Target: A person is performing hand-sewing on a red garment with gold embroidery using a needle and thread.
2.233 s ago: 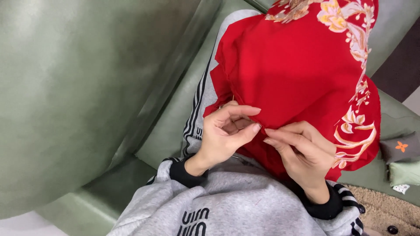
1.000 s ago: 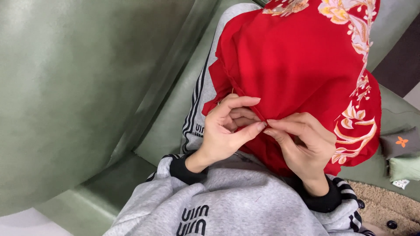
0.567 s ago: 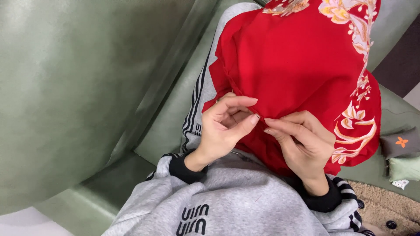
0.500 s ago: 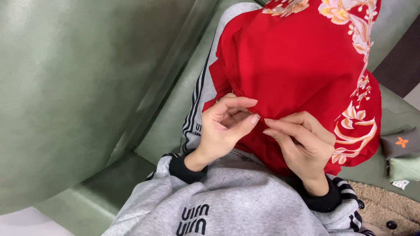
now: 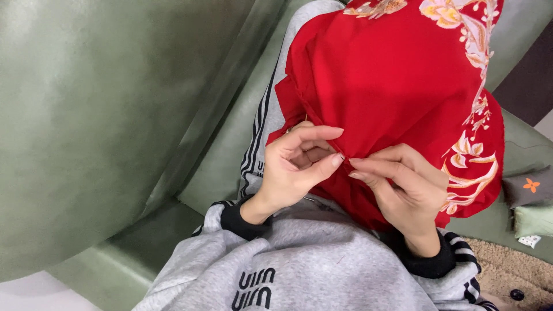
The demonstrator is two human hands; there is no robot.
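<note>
So the person is sitting on a green sofa (image 5: 103, 115) with a red cloth (image 5: 391, 98) draped over their lap, and both hands are meeting right at a folded edge of it, roughly at the middle of the view. The left hand (image 5: 296, 170) is coming in from 7 o'clock, thumb and forefinger closing together on the fold, and the right hand (image 5: 406, 187) is coming up from 5 o'clock, its fingertips pinching the same edge just beside the left thumb, so both hands are clamping down on the fabric and nearly touching each other. Looks to me like hand stitching or pinning along a hem is what's going on, mid-stitch; I'm seeing a thin gold-ish sliver near the left forefinger that might be a needle, but honestly it's too small to tell. If that's right, the next bit is calling for keeping the fold tight and working carefully along the edge without letting the layers slip. The cloth itself is running long from about 6 o'clock up toward 12–1 o'clock, with the embroidered floral border (image 5: 472, 167) trailing down its 3 o'clock side. A grey sweatshirt (image 5: 299, 259) is filling the bottom, and small cushions (image 5: 530, 201) are sitting over at 4 o'clock.
</note>
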